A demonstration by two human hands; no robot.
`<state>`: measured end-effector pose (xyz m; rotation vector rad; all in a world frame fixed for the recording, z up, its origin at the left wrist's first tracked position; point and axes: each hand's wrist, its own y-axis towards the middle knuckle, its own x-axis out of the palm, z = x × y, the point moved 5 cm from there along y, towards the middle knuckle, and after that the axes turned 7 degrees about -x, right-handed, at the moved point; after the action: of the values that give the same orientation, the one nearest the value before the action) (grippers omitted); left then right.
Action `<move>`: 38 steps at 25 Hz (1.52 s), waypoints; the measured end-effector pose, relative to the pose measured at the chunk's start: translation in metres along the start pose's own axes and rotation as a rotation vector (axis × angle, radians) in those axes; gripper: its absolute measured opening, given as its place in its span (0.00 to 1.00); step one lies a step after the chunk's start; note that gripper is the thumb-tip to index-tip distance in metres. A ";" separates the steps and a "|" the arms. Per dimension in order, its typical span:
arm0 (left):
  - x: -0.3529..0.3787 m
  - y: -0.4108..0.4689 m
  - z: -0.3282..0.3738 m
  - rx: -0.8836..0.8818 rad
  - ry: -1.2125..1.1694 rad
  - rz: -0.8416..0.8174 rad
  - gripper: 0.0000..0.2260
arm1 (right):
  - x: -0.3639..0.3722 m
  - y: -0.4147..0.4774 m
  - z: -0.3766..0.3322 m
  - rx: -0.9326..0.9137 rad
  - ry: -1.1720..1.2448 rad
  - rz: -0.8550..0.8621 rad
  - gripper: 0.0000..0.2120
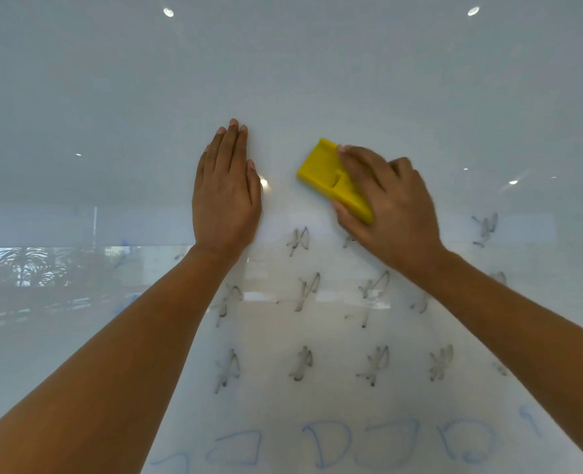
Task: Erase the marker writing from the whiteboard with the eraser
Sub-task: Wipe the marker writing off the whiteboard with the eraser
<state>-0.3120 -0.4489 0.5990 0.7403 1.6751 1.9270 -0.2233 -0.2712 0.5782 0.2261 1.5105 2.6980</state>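
Done so far: the top part of the whiteboard (317, 80) looks clean, with no marks up there.
Left to do: lots. Rows of dark gray marker scribbles (305, 290) sit in the middle, and a row of blue marker shapes (327, 443) runs along the bottom.
Eraser: the yellow eraser (327, 172) is flat on the board, just above the top row of scribbles.
Right hand: the right hand (385, 206) grips the eraser, fingers on top and thumb under its lower edge.
Left hand: the left hand (226, 189) is flat on the board, fingers together, holding nothing, near the eraser but not touching it.
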 end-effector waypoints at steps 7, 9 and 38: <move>-0.006 0.002 0.002 -0.031 -0.021 -0.026 0.20 | -0.001 0.034 0.062 0.597 -0.123 0.046 0.29; -0.007 0.000 0.002 -0.051 0.007 -0.031 0.20 | -0.001 0.010 0.015 0.323 -0.030 0.023 0.28; 0.003 -0.076 0.010 0.054 -0.008 -0.112 0.22 | -0.026 -0.122 0.011 0.425 -0.090 0.069 0.26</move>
<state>-0.3073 -0.4295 0.5254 0.6584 1.7320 1.8066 -0.2004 -0.2001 0.4772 0.4123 2.0637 2.3411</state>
